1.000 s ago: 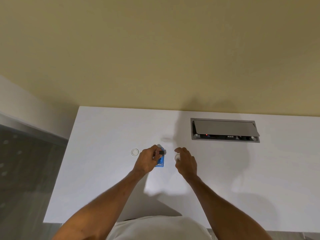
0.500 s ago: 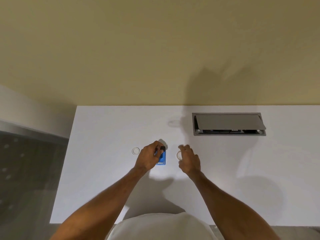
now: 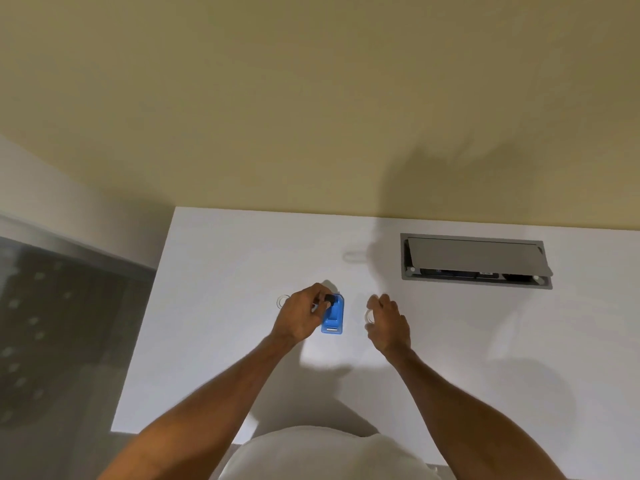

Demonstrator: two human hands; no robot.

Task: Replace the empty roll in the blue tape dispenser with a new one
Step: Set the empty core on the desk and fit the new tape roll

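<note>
The blue tape dispenser (image 3: 333, 318) lies flat on the white table (image 3: 214, 341), its length running away from me. My left hand (image 3: 300, 317) sits against its left side and pinches a small black spindle (image 3: 329, 299) at the dispenser's far end. To the right, my right hand (image 3: 388, 323) curls thumb and fingers around a clear tape roll (image 3: 369, 317), a short gap away from the dispenser. A second clear ring (image 3: 283, 302) lies on the table just left of my left hand.
A grey cable box (image 3: 476, 260) with its lid tilted up is sunk into the table at the back right. The table's left edge (image 3: 145, 323) drops to a dark floor. A beige wall rises behind the table.
My left hand has drawn back a little to the left, uncovering more of the blue dispenser, still pinching the black spindle. The right hand stays on the clear roll. The view has tilted slightly.
</note>
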